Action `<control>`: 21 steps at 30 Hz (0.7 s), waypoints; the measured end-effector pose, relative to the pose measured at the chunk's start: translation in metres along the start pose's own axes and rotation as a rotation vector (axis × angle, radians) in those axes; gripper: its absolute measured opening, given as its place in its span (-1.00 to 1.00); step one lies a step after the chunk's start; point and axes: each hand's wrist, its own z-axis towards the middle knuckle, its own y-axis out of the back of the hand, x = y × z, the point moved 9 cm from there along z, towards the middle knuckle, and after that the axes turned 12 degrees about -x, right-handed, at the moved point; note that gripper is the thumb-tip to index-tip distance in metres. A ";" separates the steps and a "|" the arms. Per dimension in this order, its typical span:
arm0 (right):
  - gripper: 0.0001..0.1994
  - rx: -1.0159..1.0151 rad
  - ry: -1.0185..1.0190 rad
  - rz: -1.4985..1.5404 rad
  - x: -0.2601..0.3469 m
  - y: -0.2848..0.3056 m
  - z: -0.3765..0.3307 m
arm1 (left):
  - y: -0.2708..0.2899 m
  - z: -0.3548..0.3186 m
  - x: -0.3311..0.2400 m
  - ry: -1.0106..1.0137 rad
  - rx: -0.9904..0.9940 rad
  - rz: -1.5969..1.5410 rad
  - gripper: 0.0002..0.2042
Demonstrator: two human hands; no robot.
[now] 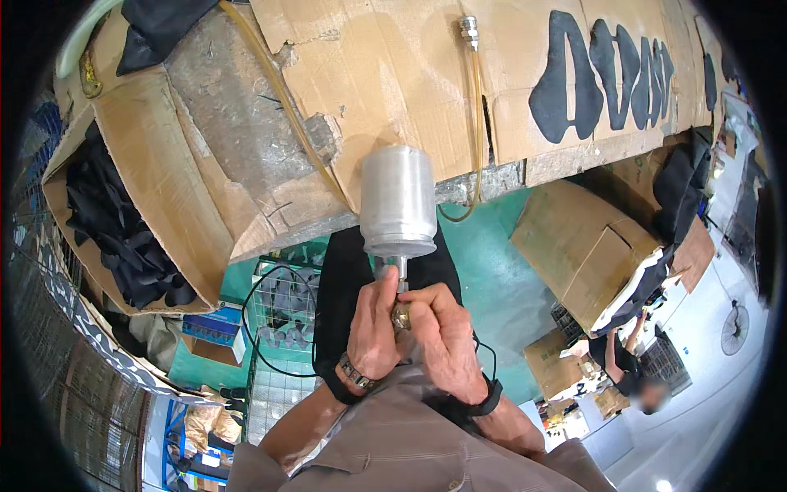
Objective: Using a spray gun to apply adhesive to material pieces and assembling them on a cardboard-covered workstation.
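Note:
A spray gun with a silver metal cup is in front of my body, the cup pointing away from me toward the table edge. My left hand is closed around the gun's body just below the cup's narrow neck. Pressed against a brass-coloured fitting on the gun, the fingers of my right hand are closed, thumb bent on top. Both hands hide most of the gun's body and its trigger. A watch sits on my left wrist and a dark band on my right.
Worn cardboard covers the table. On it lie an air hose with a metal coupler and several black cut-out pieces. Left stands a carton of black pieces; right, another carton. Far right, a person works.

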 end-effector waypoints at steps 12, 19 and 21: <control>-0.70 0.050 -0.059 -0.008 -0.005 -0.005 0.006 | 0.001 0.002 0.000 -0.014 -0.014 0.028 -0.24; -0.71 0.078 0.072 0.010 0.008 -0.003 -0.003 | -0.001 -0.002 0.002 0.022 0.033 -0.015 -0.12; -0.72 0.090 0.043 0.012 0.004 -0.005 -0.003 | -0.001 -0.002 0.002 0.013 0.020 -0.012 -0.12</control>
